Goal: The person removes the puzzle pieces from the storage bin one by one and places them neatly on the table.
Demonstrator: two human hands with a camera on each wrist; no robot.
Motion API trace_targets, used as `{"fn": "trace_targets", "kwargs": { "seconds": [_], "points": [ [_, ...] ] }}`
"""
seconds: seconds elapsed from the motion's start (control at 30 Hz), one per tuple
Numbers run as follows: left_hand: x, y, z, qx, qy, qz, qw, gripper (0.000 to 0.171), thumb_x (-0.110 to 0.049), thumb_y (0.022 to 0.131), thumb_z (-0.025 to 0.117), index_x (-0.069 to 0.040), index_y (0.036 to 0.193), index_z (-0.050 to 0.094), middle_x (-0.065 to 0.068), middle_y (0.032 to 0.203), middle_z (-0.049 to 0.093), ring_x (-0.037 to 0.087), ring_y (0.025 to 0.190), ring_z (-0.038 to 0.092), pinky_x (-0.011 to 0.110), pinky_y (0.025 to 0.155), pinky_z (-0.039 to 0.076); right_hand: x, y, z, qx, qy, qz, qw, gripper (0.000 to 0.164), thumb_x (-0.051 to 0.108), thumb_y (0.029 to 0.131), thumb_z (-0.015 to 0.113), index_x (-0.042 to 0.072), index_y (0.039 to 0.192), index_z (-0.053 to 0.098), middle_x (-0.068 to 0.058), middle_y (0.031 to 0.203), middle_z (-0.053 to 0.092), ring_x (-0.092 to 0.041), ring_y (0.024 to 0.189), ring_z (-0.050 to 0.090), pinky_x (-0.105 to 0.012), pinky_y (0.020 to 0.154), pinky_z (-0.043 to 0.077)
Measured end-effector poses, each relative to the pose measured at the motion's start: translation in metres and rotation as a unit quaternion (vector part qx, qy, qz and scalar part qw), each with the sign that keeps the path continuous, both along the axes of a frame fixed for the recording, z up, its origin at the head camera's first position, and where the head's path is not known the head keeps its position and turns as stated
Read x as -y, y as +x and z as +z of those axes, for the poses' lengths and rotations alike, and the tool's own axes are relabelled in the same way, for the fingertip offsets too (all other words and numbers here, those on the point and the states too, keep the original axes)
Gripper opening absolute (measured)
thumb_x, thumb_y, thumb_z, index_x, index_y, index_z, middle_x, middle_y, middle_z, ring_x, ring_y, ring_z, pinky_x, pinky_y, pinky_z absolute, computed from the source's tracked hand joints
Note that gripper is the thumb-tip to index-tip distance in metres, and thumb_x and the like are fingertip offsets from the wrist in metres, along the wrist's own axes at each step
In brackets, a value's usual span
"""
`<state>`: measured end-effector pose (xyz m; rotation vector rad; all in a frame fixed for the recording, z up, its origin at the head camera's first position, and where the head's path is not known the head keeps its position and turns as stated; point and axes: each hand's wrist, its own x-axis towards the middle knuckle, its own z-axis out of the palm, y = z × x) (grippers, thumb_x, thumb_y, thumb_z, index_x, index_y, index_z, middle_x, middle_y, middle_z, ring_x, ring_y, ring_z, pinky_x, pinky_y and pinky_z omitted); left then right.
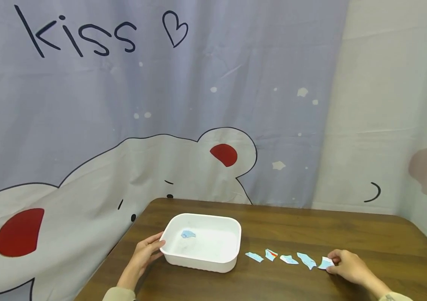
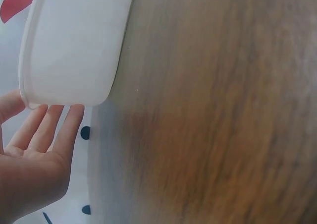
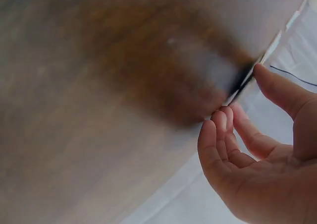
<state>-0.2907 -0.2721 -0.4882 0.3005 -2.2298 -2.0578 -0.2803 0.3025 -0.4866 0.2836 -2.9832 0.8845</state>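
Note:
A white plastic basin (image 1: 213, 265) stands on the wooden table. My left hand (image 1: 144, 256) holds its left end, the thumb at the rim and the other fingertips against the outer wall, as the left wrist view shows. Inside the basin lies one light blue torn paper piece (image 1: 188, 234). To the right of the basin, several similar pieces form a row, among them one with a red-orange mark (image 1: 271, 254). At the row's right end, my right hand (image 1: 350, 266) pinches a blue and white paper piece (image 1: 325, 263) between thumb and fingers, low at the tabletop.
The brown wooden table (image 1: 288, 230) extends behind and to the right of the row. A printed curtain (image 1: 273, 62) with cartoon figures hangs behind the table and along its sides. Another torn piece (image 1: 306, 260) lies just left of the right hand.

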Motion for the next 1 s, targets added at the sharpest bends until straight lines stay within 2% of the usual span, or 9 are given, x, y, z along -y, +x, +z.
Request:
{"fn": "trace_targets", "kwargs": {
  "seconds": [0.17,0.27,0.47,0.6,0.8,1.0],
  "points": [
    [0.001,0.000,0.001,-0.004,0.004,0.003,1.0000,0.052,-0.007,0.091,0.063,0.010,0.137,0.048,0.028,0.138,0.053,0.019,0.101,0.067,0.039,0.088,0.060,0.004,-0.002,-0.001,-0.012,0.012,-0.009,1.000,0.037,0.011,0.073,0.080,-0.006,0.102,0.066,-0.005,0.087,0.070,-0.016,0.080,0.061,-0.028,0.065,0.049],
    [0.001,0.001,0.001,-0.007,0.007,0.005,0.9999,0.051,-0.007,0.091,0.063,0.010,0.137,0.048,0.028,0.137,0.054,0.019,0.100,0.067,0.039,0.088,0.060,0.004,-0.002,-0.001,-0.012,0.002,-0.013,1.000,0.041,0.013,0.075,0.079,-0.009,0.106,0.064,-0.004,0.086,0.068,-0.016,0.077,0.059,-0.025,0.061,0.046],
    [0.000,0.002,-0.002,-0.012,0.007,0.007,0.9999,0.050,-0.007,0.090,0.063,0.010,0.136,0.049,0.029,0.138,0.053,0.021,0.102,0.067,0.041,0.089,0.059,0.008,-0.003,0.006,-0.024,-0.016,-0.030,0.999,0.046,0.020,0.082,0.075,-0.011,0.112,0.060,-0.002,0.086,0.064,-0.017,0.080,0.059,-0.028,0.065,0.049],
    [0.000,0.004,-0.003,-0.017,0.008,0.008,0.9998,0.050,-0.006,0.090,0.063,0.011,0.135,0.049,0.030,0.137,0.053,0.025,0.105,0.067,0.042,0.090,0.059,0.020,-0.007,0.014,-0.033,-0.043,-0.035,0.998,0.045,0.022,0.084,0.074,-0.010,0.114,0.061,-0.002,0.087,0.065,-0.021,0.084,0.065,-0.029,0.068,0.052],
    [0.000,0.006,-0.002,-0.022,0.010,0.007,0.9997,0.050,-0.005,0.091,0.061,0.012,0.135,0.048,0.031,0.139,0.051,0.028,0.108,0.065,0.043,0.091,0.058,0.060,-0.021,0.029,-0.047,-0.109,-0.045,0.992,0.042,0.020,0.088,0.071,-0.010,0.116,0.061,-0.011,0.096,0.069,-0.023,0.090,0.067,-0.024,0.072,0.056],
    [-0.001,0.004,-0.002,-0.025,0.011,0.005,0.9996,0.050,-0.006,0.090,0.063,0.012,0.134,0.050,0.030,0.137,0.053,0.024,0.104,0.067,0.043,0.090,0.059,0.124,-0.036,0.040,-0.057,-0.175,-0.032,0.982,0.038,0.019,0.088,0.071,-0.007,0.114,0.063,-0.011,0.094,0.068,-0.019,0.087,0.065,-0.023,0.072,0.053]
  ]
}}
